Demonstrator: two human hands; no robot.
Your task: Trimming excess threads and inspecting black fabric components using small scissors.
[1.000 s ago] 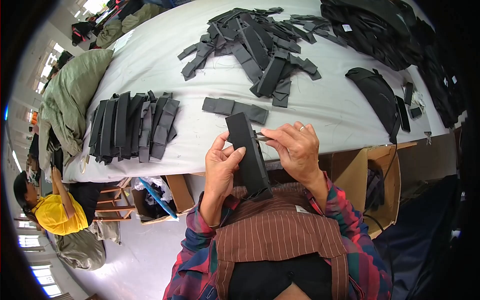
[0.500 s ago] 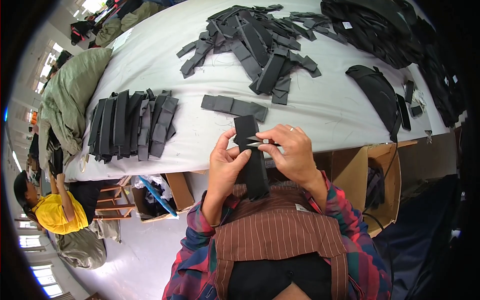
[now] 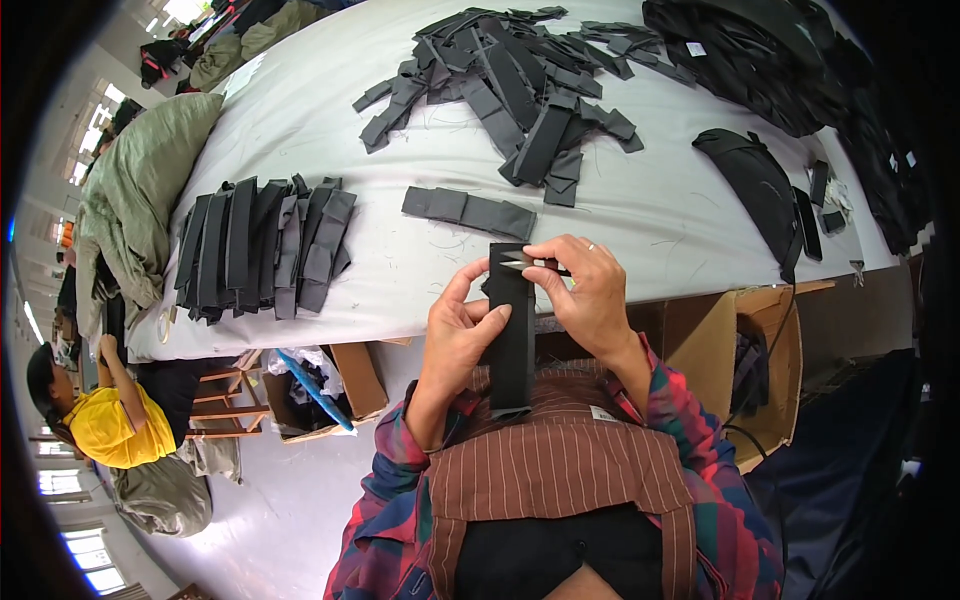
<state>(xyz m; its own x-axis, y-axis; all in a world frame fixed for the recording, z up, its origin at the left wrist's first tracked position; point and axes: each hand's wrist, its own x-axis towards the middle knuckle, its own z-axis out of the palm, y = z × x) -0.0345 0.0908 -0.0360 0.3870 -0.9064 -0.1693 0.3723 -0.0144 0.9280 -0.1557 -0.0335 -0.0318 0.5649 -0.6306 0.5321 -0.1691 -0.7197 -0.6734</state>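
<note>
A black fabric strip (image 3: 512,365) hangs upright just off the table's front edge. My left hand (image 3: 458,335) is closed on its left side, the thumb pressed flat across the front. Thread snips (image 3: 514,264) sit in my right hand (image 3: 592,305), pinched between thumb and fingers. Their two pointed blades lie slightly apart over the strip's upper end; whether they touch the fabric I cannot tell. Beyond my hands, a single dark grey folded strip (image 3: 465,212) lies on the table. To its left is a neat row of stacked strips (image 3: 240,250).
A loose heap of grey strips (image 3: 510,85) covers the table's (image 3: 620,215) far middle. At right are a black pouch (image 3: 750,180), a phone (image 3: 808,225) and black fabric (image 3: 750,60). Cardboard boxes (image 3: 790,400) stand below the edge. A person in yellow (image 3: 115,425) sits at left.
The strip has gone from slanted to nearly upright and shifted slightly right. My right hand and the snips have risen toward the strip's top end. Both holds are kept.
</note>
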